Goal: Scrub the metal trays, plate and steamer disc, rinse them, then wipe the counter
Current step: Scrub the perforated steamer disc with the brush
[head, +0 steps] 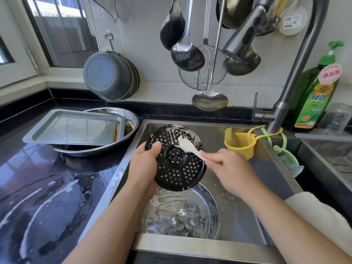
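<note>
The left hand (142, 164) is gripping the black perforated steamer disc (176, 159) by its left edge, holding it tilted over the sink (270, 168). The right hand (228, 168) is pinching a white scrubbing brush (187, 145), its head pressing on the disc's sudsy upper part. Beneath, a soapy round metal plate (181, 214) is lying in the sink, seemingly scrubbed but not rinsed. On the counter (38, 168), a rectangular metal tray (76, 128) is sitting in a steel basin (131, 119) with brown liquid, apparently waiting. Suds are streaking the counter, so wiping is still to come.
</note>
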